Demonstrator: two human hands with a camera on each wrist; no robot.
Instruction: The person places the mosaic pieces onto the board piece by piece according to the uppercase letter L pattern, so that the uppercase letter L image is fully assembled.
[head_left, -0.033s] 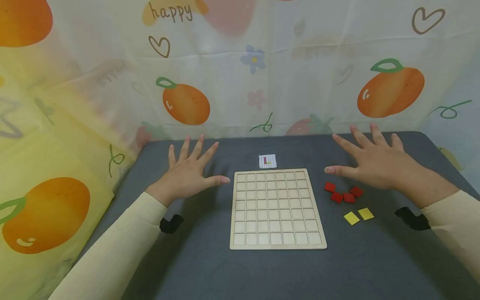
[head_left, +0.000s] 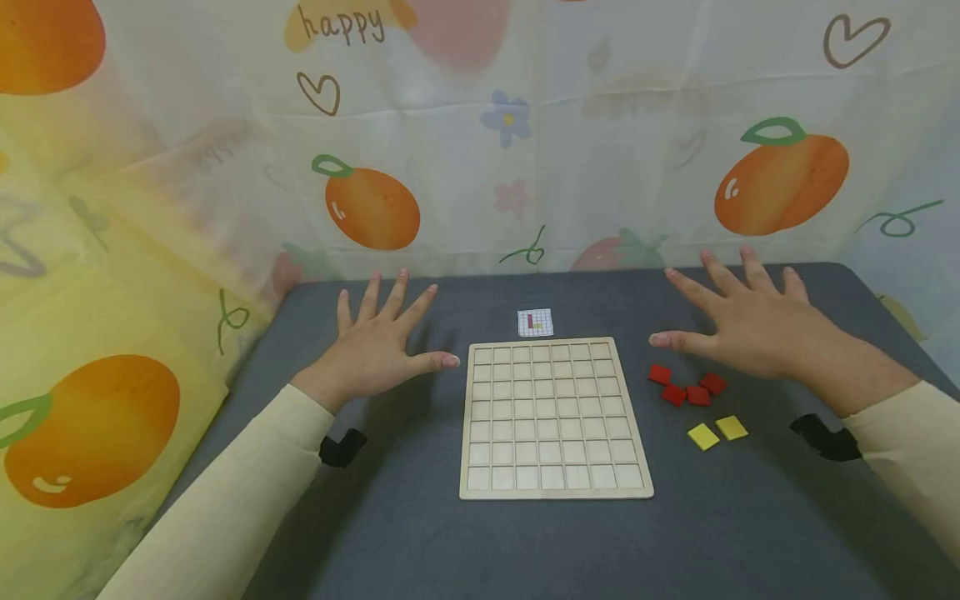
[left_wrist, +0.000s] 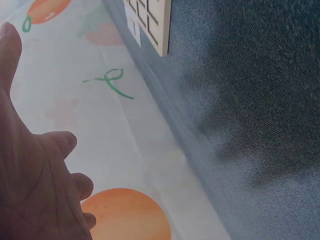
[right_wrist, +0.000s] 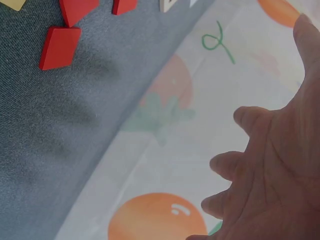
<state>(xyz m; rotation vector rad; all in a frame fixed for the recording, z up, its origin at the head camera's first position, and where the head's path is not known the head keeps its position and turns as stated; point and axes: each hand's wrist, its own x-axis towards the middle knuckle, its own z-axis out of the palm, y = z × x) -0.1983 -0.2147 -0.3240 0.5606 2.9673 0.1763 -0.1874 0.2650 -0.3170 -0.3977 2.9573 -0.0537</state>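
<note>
My left hand [head_left: 375, 350] hovers above the table to the left of the wooden grid board [head_left: 555, 494], with fingers spread and nothing held. On the board's other side, my right hand [head_left: 772, 329] is also spread in the air, palm down and holding nothing. Its thumb is nearest to several small red square tiles [head_left: 698, 396]. Closer to the front lie two yellow square tiles [head_left: 703, 437]. No tiles sit in the board's square cells. In the right wrist view, a red tile [right_wrist: 60, 47] lies on the cloth, apart from the hand.
Behind the board lies a small white card [head_left: 535, 322] printed with a grid and a red and yellow pattern. The dark grey table [head_left: 420, 542] ends at a patterned curtain [head_left: 465, 192] at the back. Another curtain part [head_left: 90, 308] hangs along the left.
</note>
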